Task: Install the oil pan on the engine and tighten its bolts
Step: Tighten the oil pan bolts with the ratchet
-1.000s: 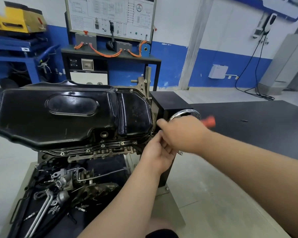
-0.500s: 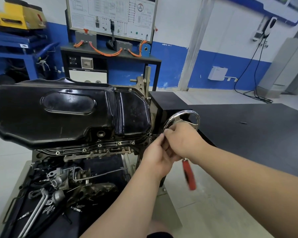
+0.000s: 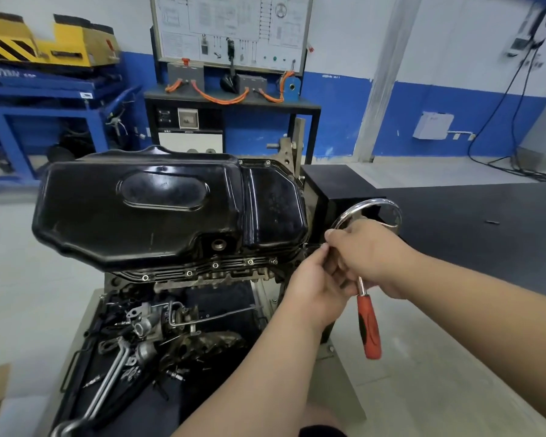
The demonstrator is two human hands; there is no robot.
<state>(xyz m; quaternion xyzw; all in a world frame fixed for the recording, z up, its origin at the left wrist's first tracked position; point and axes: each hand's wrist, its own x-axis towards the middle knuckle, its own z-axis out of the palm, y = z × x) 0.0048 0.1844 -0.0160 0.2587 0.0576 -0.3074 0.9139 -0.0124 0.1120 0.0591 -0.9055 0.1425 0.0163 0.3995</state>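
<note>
The black oil pan sits on top of the upturned engine, with several bolts along its near flange. Both hands meet at the pan's right end. My right hand grips the head end of a ratchet wrench whose red handle hangs straight down. My left hand pinches the wrench's extension by the flange corner. The socket and the bolt under it are hidden by my fingers.
A chrome handwheel on the engine stand's black box is just behind my hands. Loose engine parts and pipes fill the tray below the engine. A dark mat covers the floor to the right. A training board stands behind.
The red wrench handle swung from pointing right, behind my right hand, down to hanging vertically. Both hands stayed at the pan's right end.
</note>
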